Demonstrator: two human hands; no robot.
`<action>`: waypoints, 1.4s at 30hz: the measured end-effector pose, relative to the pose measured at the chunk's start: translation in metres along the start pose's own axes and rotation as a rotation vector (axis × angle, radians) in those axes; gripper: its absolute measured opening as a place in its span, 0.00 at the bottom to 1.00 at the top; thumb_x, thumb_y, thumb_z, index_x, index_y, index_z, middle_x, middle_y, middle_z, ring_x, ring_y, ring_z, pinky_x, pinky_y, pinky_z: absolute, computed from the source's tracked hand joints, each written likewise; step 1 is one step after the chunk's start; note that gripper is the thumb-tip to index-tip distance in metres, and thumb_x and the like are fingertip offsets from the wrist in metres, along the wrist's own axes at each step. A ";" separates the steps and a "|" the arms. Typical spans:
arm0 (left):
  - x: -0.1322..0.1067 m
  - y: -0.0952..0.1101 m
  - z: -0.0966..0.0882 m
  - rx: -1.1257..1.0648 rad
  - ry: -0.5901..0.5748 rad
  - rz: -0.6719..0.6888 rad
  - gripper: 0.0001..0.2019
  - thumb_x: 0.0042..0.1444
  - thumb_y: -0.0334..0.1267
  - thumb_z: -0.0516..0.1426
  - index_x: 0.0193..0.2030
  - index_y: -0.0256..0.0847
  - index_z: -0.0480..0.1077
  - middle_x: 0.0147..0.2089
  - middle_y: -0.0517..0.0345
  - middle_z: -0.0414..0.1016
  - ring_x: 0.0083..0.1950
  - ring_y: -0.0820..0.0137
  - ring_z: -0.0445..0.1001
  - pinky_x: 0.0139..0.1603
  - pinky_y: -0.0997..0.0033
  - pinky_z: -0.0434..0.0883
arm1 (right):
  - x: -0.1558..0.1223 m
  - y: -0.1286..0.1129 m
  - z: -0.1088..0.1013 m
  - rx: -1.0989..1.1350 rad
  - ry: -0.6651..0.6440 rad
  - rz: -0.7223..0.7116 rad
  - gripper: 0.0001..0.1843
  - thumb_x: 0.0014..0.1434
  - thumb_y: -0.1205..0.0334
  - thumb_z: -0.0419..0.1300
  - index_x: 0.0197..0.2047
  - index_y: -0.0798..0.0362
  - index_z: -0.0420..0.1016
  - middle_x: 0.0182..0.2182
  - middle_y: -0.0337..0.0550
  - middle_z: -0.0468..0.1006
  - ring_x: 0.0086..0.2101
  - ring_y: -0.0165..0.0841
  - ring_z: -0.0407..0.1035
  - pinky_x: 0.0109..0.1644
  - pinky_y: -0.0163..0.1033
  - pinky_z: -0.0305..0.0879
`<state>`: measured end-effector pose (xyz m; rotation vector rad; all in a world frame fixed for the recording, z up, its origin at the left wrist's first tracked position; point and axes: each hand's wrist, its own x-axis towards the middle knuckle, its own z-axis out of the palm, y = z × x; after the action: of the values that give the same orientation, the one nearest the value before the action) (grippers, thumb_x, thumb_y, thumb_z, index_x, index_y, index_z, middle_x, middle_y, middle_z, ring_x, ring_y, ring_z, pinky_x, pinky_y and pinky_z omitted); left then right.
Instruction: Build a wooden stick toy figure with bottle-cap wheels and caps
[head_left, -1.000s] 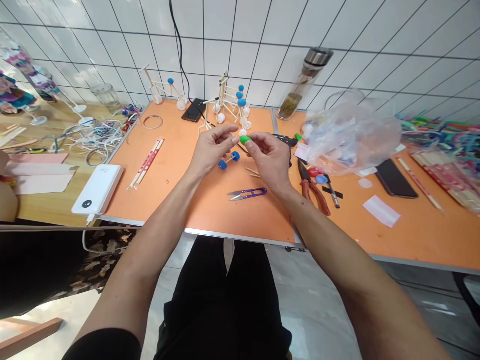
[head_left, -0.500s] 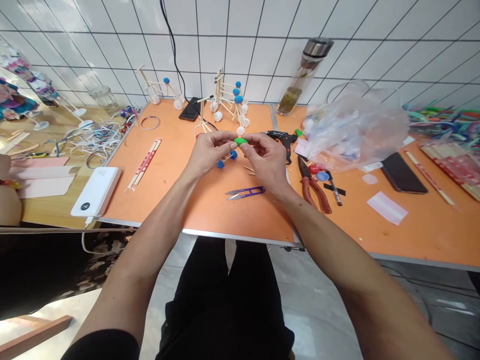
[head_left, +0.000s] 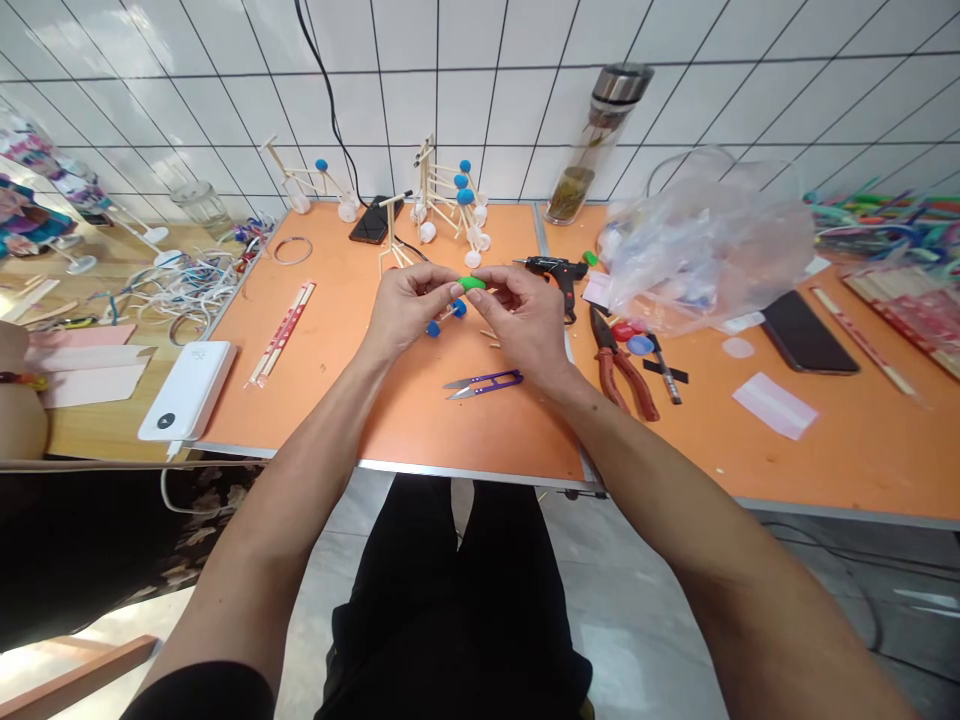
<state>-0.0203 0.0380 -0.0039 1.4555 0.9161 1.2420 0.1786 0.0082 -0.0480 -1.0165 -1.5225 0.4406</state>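
Left hand [head_left: 409, 312] and right hand [head_left: 525, 318] together, fingertips apparently pinching a green oval piece [head_left: 472, 284] above the orange tabletop [head_left: 315, 400]; grip partly hidden. Blue-wheeled stick axle [head_left: 447, 320] lies below, apart. Assembled stick-and-cap model [head_left: 439, 180] stands near the white tile wall [head_left: 450, 90].

Orange tabletop [head_left: 420, 420] below white tiles [head_left: 442, 100] with black grid lines. Green piece [head_left: 471, 284], blue ball [head_left: 459, 308], purple snips [head_left: 495, 380], red pliers [head_left: 636, 392]; distant strips [head_left: 877, 235] apparently multicoloured.
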 end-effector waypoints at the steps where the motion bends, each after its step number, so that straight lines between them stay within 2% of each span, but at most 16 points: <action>1: 0.000 0.000 0.000 -0.001 0.000 0.003 0.24 0.55 0.55 0.89 0.33 0.43 0.87 0.29 0.60 0.84 0.28 0.73 0.78 0.30 0.72 0.75 | 0.000 0.000 0.000 0.001 -0.001 -0.002 0.24 0.78 0.33 0.76 0.56 0.46 0.97 0.51 0.48 0.97 0.47 0.43 0.88 0.55 0.50 0.89; 6: 0.001 0.001 0.000 -0.025 0.006 -0.032 0.23 0.55 0.55 0.89 0.36 0.44 0.87 0.29 0.61 0.84 0.27 0.74 0.77 0.30 0.73 0.75 | -0.001 -0.001 -0.001 -0.039 0.006 -0.003 0.25 0.77 0.33 0.77 0.60 0.44 0.96 0.54 0.48 0.97 0.48 0.44 0.88 0.56 0.51 0.89; 10: 0.001 -0.001 -0.002 -0.084 0.010 -0.096 0.22 0.63 0.57 0.86 0.42 0.43 0.88 0.35 0.57 0.89 0.29 0.74 0.81 0.32 0.74 0.78 | -0.002 -0.001 -0.001 -0.052 0.049 -0.024 0.25 0.80 0.32 0.76 0.60 0.44 0.96 0.54 0.48 0.97 0.43 0.41 0.86 0.54 0.51 0.88; 13: 0.000 -0.004 -0.002 -0.102 -0.021 -0.142 0.26 0.66 0.64 0.83 0.40 0.43 0.85 0.36 0.55 0.91 0.29 0.73 0.83 0.30 0.75 0.77 | -0.003 0.000 -0.001 -0.071 0.068 -0.061 0.23 0.81 0.34 0.75 0.60 0.44 0.96 0.54 0.47 0.96 0.41 0.40 0.84 0.52 0.51 0.87; 19: -0.004 -0.002 0.006 -0.096 -0.074 -0.246 0.33 0.69 0.72 0.79 0.36 0.43 0.80 0.33 0.52 0.88 0.27 0.72 0.82 0.28 0.74 0.75 | -0.004 -0.001 -0.002 -0.192 0.056 -0.101 0.17 0.81 0.40 0.74 0.58 0.41 0.97 0.54 0.46 0.96 0.45 0.44 0.86 0.55 0.52 0.88; 23: -0.006 0.001 0.008 -0.044 -0.058 -0.233 0.35 0.71 0.75 0.76 0.34 0.44 0.78 0.29 0.54 0.85 0.24 0.72 0.78 0.24 0.72 0.68 | -0.005 0.000 -0.002 -0.244 0.042 -0.136 0.14 0.82 0.44 0.74 0.57 0.41 0.97 0.51 0.46 0.96 0.44 0.44 0.87 0.54 0.52 0.88; 27: -0.006 0.001 0.006 0.022 -0.051 -0.200 0.36 0.71 0.78 0.74 0.34 0.45 0.78 0.28 0.56 0.83 0.23 0.72 0.76 0.23 0.70 0.66 | -0.007 0.001 -0.001 -0.253 0.018 -0.172 0.10 0.81 0.52 0.73 0.58 0.39 0.97 0.52 0.45 0.96 0.46 0.45 0.88 0.56 0.52 0.88; 32: -0.007 0.001 0.007 0.037 -0.049 -0.154 0.37 0.69 0.76 0.77 0.31 0.45 0.76 0.25 0.60 0.78 0.20 0.75 0.71 0.23 0.71 0.63 | -0.007 0.002 0.000 -0.235 0.006 -0.185 0.09 0.80 0.55 0.75 0.58 0.39 0.97 0.52 0.44 0.96 0.46 0.45 0.88 0.57 0.52 0.88; 37: -0.007 0.000 0.007 0.006 -0.059 -0.148 0.36 0.67 0.73 0.80 0.30 0.45 0.75 0.24 0.61 0.78 0.20 0.76 0.68 0.21 0.71 0.59 | -0.008 0.000 0.001 -0.257 -0.002 -0.164 0.10 0.79 0.57 0.75 0.59 0.38 0.97 0.52 0.43 0.97 0.46 0.45 0.88 0.56 0.52 0.88; 42: -0.005 -0.002 0.008 -0.050 -0.068 -0.186 0.34 0.69 0.71 0.80 0.31 0.45 0.76 0.25 0.62 0.78 0.20 0.77 0.68 0.21 0.72 0.60 | -0.008 0.002 0.002 -0.260 -0.007 -0.207 0.11 0.81 0.58 0.72 0.60 0.39 0.97 0.52 0.43 0.97 0.46 0.44 0.88 0.55 0.51 0.87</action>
<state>-0.0129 0.0318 -0.0069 1.3331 0.9453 1.0652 0.1772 0.0034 -0.0548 -1.0424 -1.7012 0.1018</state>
